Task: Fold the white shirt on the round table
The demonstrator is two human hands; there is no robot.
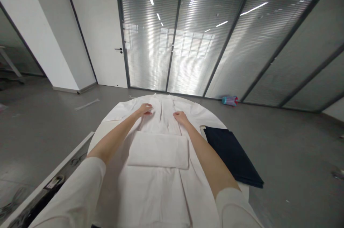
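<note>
A long white garment (158, 192), its sleeves spread to both sides, lies over a round table with the collar end far from me. My left hand (145, 109) rests on its upper part, left of the front opening; the fingers are loosely bent and apart. On the other side of that opening, my right hand (181, 117) pinches the garment's cloth between thumb and fingers. A folded white cloth (159, 150) lies flat across the middle of the garment, nearer to me than both hands.
Folded dark navy cloth (232, 154) lies at the table's right edge, beside my right forearm. A long trough with cables (53, 185) stands at the left. Beyond are a glass partition (193, 41), a white door (99, 31) and a blue and red bundle (229, 101) on the floor.
</note>
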